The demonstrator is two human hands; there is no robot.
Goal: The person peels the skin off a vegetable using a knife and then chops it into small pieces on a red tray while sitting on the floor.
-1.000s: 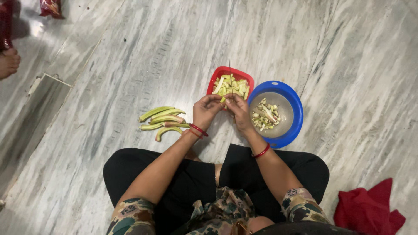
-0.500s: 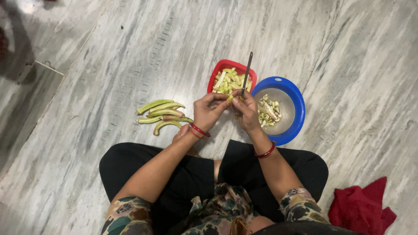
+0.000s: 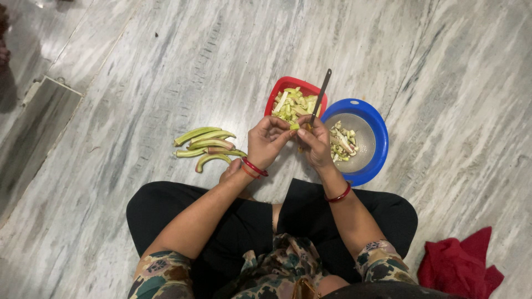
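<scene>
I sit cross-legged on a marble floor. My left hand (image 3: 267, 139) pinches a small green vegetable piece (image 3: 294, 126) between its fingertips. My right hand (image 3: 316, 143) grips a knife (image 3: 321, 95) whose dark blade points up and away over the bowls. Both hands meet just in front of a red square bowl (image 3: 277, 93) filled with cut green pieces. To its right stands a blue round bowl (image 3: 378, 128) with a steel inner basin holding trimmed scraps. A small pile of whole green okra pods (image 3: 203, 148) lies on the floor left of my left wrist.
A red cloth (image 3: 459, 266) lies crumpled on the floor at the lower right, beside my right knee. A rectangular floor recess (image 3: 33, 130) runs along the left edge. Part of another person shows at the far top left edge.
The knife has swung up, its blade now pointing away over the bowls. My hands stay together over the cut piece. The view has shifted slightly.
</scene>
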